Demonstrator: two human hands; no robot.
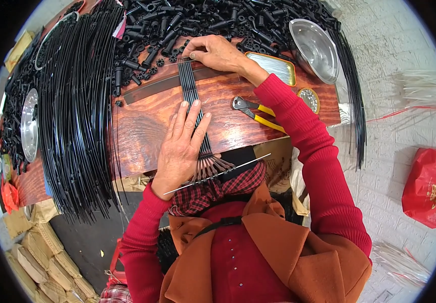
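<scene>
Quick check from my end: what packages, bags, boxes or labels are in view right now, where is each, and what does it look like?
Red plastic bag: on the floor at the right, bulging, with a yellow print.
Cardboard boxes: stacked at lower left below the table, tan, flat.
Small orange packet: left table edge, crumpled.
Pink tag: top, among the black rods.
No screens or signs visible.

Black rods (194, 96) — flat, side by side

A reddish wooden worktop (147, 121) carries a heap of black plastic tubes (203, 22), a sheaf of long black rods (76, 101), a row of flat black ribs (192, 96), yellow-handled pliers (256, 113), a steel bowl (315, 48) and a shallow gold tray (273, 65)
</scene>
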